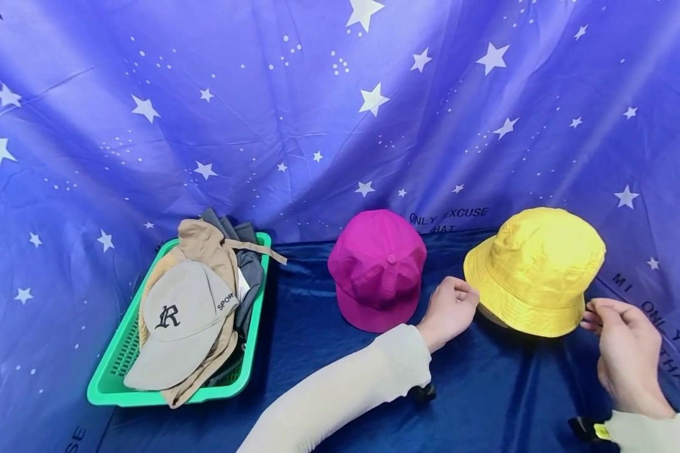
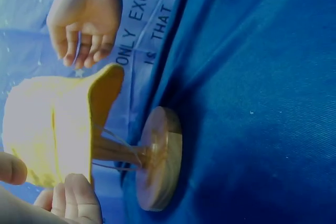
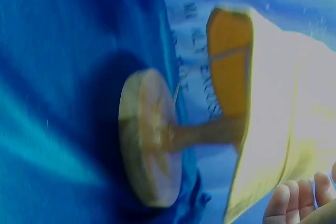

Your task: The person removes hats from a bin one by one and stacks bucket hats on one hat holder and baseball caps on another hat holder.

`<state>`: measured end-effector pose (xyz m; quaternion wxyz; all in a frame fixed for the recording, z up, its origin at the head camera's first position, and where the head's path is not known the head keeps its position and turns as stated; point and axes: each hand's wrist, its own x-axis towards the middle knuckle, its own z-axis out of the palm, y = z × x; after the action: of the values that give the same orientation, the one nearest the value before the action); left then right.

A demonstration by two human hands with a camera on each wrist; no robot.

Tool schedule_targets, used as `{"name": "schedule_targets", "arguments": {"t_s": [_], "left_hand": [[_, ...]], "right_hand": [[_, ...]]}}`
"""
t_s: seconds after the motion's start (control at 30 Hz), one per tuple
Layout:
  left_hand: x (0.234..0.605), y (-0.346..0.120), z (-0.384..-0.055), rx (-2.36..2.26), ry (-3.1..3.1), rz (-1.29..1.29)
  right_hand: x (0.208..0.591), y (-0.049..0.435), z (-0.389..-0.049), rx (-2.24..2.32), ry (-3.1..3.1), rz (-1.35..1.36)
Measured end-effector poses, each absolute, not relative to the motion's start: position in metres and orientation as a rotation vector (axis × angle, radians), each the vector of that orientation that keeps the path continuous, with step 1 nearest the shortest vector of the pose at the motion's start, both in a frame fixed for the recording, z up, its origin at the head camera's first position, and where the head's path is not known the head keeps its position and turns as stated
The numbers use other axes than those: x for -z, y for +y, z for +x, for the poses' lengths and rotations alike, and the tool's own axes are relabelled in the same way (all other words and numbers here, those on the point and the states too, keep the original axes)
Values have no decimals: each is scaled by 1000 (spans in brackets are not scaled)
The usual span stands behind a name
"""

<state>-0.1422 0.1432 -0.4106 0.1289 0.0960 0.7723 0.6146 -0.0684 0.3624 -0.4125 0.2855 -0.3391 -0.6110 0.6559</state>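
A wooden stand [image 2: 160,156] props the yellow bucket hat [image 1: 544,270] clear of the blue-draped counter [image 1: 300,302] — the left hand [image 1: 449,309] and right hand [image 1: 629,349], fingers loosely bent, apparently gripping nothing, flank it, likely for balanced control.

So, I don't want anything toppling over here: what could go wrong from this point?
The left hand and right hand are at opposite sides of the yellow hat; an uneven nudge might leave it crooked.

The wooden stand under the hat rests on creased blue cloth; if the cloth gets dragged, the stand could wobble or tip.

The left sleeve lies close to the magenta cap; drawing that arm back might knock the cap.
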Motion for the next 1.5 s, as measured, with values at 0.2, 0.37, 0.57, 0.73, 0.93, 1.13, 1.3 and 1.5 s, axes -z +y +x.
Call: {"name": "schedule_targets", "arguments": {"t_s": [0.2, 0.37, 0.57, 0.73, 0.93, 1.13, 1.3, 1.5], "left_hand": [[404, 124, -129, -1724, 2213, 525], [399, 112, -120, -1673, 2233, 685], [396, 92, -111, -1629, 2293, 894], [392, 74, -104, -1583, 2345, 984], [393, 54, -100, -1600, 2334, 981], [398, 34, -97, -1626, 2354, 946], [404, 16, -95, -1638, 2400, 960], [405, -7, -93, -1676, 2445, 985]], "right_hand": [[404, 340, -60, -1992, -1361, -665], [400, 327, -53, -2167, -1271, -408], [400, 308, -47, -2217, -1263, -224], [403, 289, -47, -2219, -1300, -122], [407, 266, -47, -2229, -1349, -50], [413, 245, -48, -2246, -1421, -94], [421, 227, -51, -2256, -1520, -130], [428, 205, -57, -2271, -1623, -116]]}}
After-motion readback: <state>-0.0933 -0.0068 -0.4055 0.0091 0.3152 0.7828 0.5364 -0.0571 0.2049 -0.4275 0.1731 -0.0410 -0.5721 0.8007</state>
